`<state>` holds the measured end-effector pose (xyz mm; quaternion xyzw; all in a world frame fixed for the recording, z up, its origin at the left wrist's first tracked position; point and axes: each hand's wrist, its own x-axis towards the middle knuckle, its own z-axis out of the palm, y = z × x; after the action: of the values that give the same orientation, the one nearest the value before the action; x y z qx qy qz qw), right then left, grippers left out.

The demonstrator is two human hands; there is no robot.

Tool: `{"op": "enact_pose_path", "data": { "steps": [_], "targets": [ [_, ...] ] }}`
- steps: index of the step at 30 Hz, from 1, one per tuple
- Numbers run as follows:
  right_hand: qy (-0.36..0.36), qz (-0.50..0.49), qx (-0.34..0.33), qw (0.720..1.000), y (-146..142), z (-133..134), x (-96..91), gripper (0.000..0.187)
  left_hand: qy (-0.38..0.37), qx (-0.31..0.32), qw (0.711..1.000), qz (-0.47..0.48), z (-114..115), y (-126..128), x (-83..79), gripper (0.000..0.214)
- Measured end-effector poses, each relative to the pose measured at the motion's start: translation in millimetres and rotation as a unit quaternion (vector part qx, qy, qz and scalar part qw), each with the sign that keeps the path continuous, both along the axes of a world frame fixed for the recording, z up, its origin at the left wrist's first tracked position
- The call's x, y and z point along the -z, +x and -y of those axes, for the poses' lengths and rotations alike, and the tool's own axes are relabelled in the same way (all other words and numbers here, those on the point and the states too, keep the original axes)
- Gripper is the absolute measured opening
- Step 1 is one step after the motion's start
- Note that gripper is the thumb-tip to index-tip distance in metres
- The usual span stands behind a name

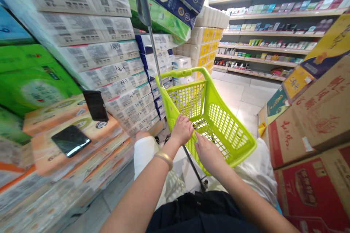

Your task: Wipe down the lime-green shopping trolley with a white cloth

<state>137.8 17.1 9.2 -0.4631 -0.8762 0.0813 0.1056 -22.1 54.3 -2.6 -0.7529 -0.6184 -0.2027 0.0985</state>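
Observation:
A yellow-green shopping basket (232,116) on a metal frame stands between my knees, tilted in view, with no goods visible inside. Its long grey handle (143,2) rises at the upper left. My left hand (183,130), with a gold bracelet (164,160) on the wrist, is closed over the basket's near rim. Close beside it, almost touching, my right hand (209,151) has its fingers curled at the same rim. The fingertips are partly hidden, and a small pale spot shows by the right fingers.
Stacked tissue packs (109,56) wall the left side. A dark phone (71,141) and a black upright device (95,105) rest on orange packs (43,153). Cardboard cartons (325,109) crowd the right. Shelves of boxed goods (273,31) stand beyond the tiled floor (232,93).

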Motion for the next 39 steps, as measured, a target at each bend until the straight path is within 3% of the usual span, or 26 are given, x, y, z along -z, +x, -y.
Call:
{"op": "enact_pose_path", "data": {
  "steps": [6, 11, 24, 32, 39],
  "targets": [
    [0.015, -0.013, 0.017, 1.0, 34, 27, 23.8, 0.042, -0.001, 0.001, 1.0, -0.006, -2, -2, 1.7, 0.027],
    [-0.001, 0.021, 0.024, 0.999, 38, 38, 20.9, 0.042, -0.001, 0.013, 1.0, -0.024, -7, -3, 0.2, 0.026],
    [-0.063, 0.014, 0.046, 0.997, -4, 11, -1.4, 0.043, -0.002, 0.023, 0.999, -0.037, -31, -16, -1.6, 0.025],
    [-0.03, -0.007, 0.049, 0.998, 12, 21, 19.2, 0.044, 0.005, 0.03, 0.999, -0.022, -48, -18, 3.9, 0.027],
    [-0.044, 0.001, 0.046, 0.998, -16, -23, -7.7, 0.045, -0.003, 0.029, 0.999, -0.013, -52, -11, 6.0, 0.027]
  ]
}}
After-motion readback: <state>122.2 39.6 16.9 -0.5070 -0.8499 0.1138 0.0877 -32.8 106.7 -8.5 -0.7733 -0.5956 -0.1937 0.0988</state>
